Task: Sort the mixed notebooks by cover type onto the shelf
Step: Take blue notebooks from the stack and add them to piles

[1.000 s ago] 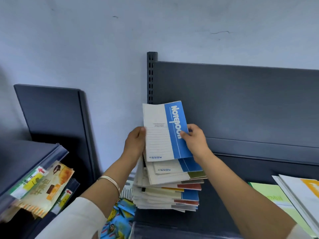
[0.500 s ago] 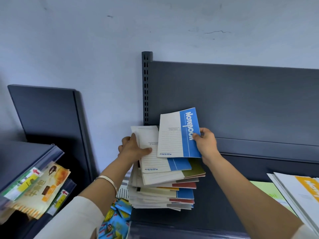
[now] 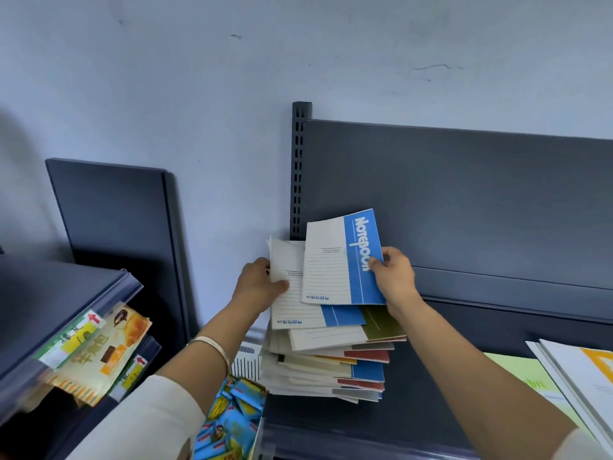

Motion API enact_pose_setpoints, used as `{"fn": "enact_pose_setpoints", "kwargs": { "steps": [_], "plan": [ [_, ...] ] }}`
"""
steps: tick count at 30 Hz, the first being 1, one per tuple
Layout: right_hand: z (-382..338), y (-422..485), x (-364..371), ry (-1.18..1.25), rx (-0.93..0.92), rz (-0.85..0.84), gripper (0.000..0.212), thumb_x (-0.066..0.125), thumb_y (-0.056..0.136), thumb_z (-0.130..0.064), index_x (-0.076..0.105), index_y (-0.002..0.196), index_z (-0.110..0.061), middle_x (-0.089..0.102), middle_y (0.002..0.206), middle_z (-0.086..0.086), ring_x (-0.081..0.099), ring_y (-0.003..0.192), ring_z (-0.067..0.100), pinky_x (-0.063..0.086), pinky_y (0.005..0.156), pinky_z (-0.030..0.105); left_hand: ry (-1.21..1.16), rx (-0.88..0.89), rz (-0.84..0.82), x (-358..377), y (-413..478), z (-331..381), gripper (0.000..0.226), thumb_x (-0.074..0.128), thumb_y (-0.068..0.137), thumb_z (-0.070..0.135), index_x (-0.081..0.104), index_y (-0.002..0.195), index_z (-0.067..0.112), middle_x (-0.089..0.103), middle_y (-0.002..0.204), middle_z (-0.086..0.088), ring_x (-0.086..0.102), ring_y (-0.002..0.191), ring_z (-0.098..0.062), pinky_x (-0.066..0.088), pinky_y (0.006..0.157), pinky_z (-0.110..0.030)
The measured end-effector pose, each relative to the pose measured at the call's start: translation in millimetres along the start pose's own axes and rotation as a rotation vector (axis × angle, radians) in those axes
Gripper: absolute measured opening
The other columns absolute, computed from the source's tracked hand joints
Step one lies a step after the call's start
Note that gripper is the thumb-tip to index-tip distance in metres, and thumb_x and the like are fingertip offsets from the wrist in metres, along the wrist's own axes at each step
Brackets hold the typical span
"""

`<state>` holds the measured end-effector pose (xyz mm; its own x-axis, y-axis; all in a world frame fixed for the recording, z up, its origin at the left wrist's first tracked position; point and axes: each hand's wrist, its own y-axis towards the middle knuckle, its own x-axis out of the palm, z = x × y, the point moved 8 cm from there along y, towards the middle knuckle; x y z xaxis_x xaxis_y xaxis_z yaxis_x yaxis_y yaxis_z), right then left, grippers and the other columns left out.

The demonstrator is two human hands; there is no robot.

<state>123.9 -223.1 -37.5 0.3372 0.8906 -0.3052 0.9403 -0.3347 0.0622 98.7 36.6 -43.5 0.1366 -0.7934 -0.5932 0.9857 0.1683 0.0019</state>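
A stack of mixed notebooks with blue, red, olive and cream covers lies on the dark shelf. My right hand pinches the right edge of a blue-and-cream notebook marked "Notebook", held upright above the stack. My left hand grips the left edge of a second blue-and-cream notebook, thumb on its cover. That one lies partly behind the first, at the top of the stack.
A pale green notebook and white-and-orange ones lie on the shelf at the right. Blue snack packets fill a bin below the stack. Yellow snack bags hang on the left shelf. The dark back panel stands behind.
My right hand has pulled the top blue notebook to the right, off the stack. My left hand shifted onto the second blue notebook beneath it and grips its edge.
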Motion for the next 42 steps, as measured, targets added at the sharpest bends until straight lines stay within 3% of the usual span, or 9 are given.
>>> {"fn": "enact_pose_setpoints", "kwargs": {
  "steps": [4, 9, 12, 16, 23, 29, 35, 39, 42],
  "plan": [
    [-6.6, -7.6, -7.7, 0.023, -0.041, -0.012, 0.013, 0.053, 0.096, -0.026, 0.047, 0.105, -0.019, 0.061, 0.113, 0.004, 0.062, 0.096, 0.018, 0.052, 0.076, 0.033, 0.037, 0.101, 0.114, -14.0, -12.8, 20.6, 0.035, 0.055, 0.087, 0.012, 0.045, 0.120, 0.012, 0.055, 0.113, -0.006, 0.055, 0.101, -0.027, 0.049, 0.082, -0.037],
    [-8.3, -14.9, -50.2, 0.098, -0.089, -0.026, 0.009, 0.049, 0.098, -0.021, 0.045, 0.106, -0.018, 0.060, 0.112, 0.004, 0.062, 0.096, 0.019, 0.053, 0.076, 0.036, -0.018, 0.285, 0.087, -0.9, -45.2, 82.7, 0.032, 0.043, 0.094, 0.010, 0.038, 0.126, 0.015, 0.055, 0.102, -0.001, 0.053, 0.086, -0.020, 0.041, 0.060, -0.023],
    [-0.3, -18.2, -103.0, 0.118, -0.119, 0.009, 0.007, 0.047, 0.099, -0.018, 0.045, 0.106, -0.017, 0.060, 0.111, 0.003, 0.062, 0.096, 0.021, 0.052, 0.075, 0.037, -0.071, 0.334, 0.086, 26.9, -64.5, 121.0, 0.032, 0.044, 0.096, 0.009, 0.039, 0.127, 0.014, 0.054, 0.108, 0.000, 0.051, 0.091, -0.016, 0.040, 0.062, -0.021],
    [29.1, -21.9, -203.5, 0.067, -0.120, 0.108, 0.006, 0.048, 0.098, -0.018, 0.045, 0.104, -0.019, 0.060, 0.108, 0.003, 0.061, 0.093, 0.021, 0.050, 0.075, 0.034, -0.106, 0.349, 0.049, 97.1, -92.1, 167.1, 0.033, 0.047, 0.094, 0.009, 0.041, 0.126, 0.014, 0.058, 0.117, -0.005, 0.051, 0.095, -0.016, 0.040, 0.076, -0.027],
    [117.6, -40.1, -394.1, 0.007, -0.013, 0.304, 0.006, 0.049, 0.097, -0.015, 0.046, 0.102, -0.017, 0.060, 0.108, 0.006, 0.060, 0.094, 0.025, 0.051, 0.081, 0.039, -0.200, 0.327, -0.106, 256.8, -155.7, 239.5, 0.034, 0.042, 0.094, 0.005, 0.040, 0.126, 0.014, 0.053, 0.106, -0.001, 0.051, 0.092, -0.019, 0.038, 0.073, -0.026],
    [171.1, -55.3, -503.6, 0.008, 0.118, 0.461, 0.015, 0.044, 0.099, -0.016, 0.046, 0.114, -0.013, 0.058, 0.111, 0.009, 0.059, 0.094, 0.026, 0.051, 0.083, 0.043, -0.238, 0.232, -0.241, 360.9, -186.9, 275.9, 0.034, 0.036, 0.096, 0.005, 0.035, 0.125, 0.021, 0.054, 0.106, -0.003, 0.055, 0.092, -0.024, 0.049, 0.074, -0.039],
    [201.9, -50.2, -546.3, -0.004, 0.199, 0.500, 0.027, 0.043, 0.100, -0.016, 0.044, 0.126, -0.012, 0.054, 0.111, 0.006, 0.057, 0.095, 0.024, 0.051, 0.081, 0.042, -0.228, 0.188, -0.319, 429.5, -189.0, 282.3, 0.051, 0.032, 0.095, -0.001, 0.028, 0.138, 0.027, 0.054, 0.110, -0.005, 0.053, 0.089, -0.022, 0.046, 0.065, -0.029],
    [212.6, -36.6, -551.3, -0.044, 0.220, 0.499, 0.027, 0.043, 0.099, -0.016, 0.044, 0.126, -0.012, 0.057, 0.118, 0.011, 0.057, 0.092, 0.023, 0.048, 0.075, 0.037, -0.112, 0.141, -0.388, 465.2, -179.3, 267.3, 0.069, 0.034, 0.093, -0.005, 0.013, 0.148, 0.029, 0.050, 0.124, -0.015, 0.053, 0.100, -0.028, 0.045, 0.075, -0.032],
    [216.6, -22.0, -549.3, -0.136, 0.230, 0.450, 0.030, 0.043, 0.100, -0.016, 0.044, 0.129, -0.010, 0.057, 0.121, 0.013, 0.054, 0.089, 0.022, 0.043, 0.072, 0.032, 0.021, 0.135, -0.399, 479.2, -167.9, 259.1, 0.070, 0.037, 0.089, -0.009, 0.018, 0.149, 0.023, 0.039, 0.132, -0.015, 0.047, 0.116, -0.030, 0.039, 0.082, -0.029]
  ]
}}
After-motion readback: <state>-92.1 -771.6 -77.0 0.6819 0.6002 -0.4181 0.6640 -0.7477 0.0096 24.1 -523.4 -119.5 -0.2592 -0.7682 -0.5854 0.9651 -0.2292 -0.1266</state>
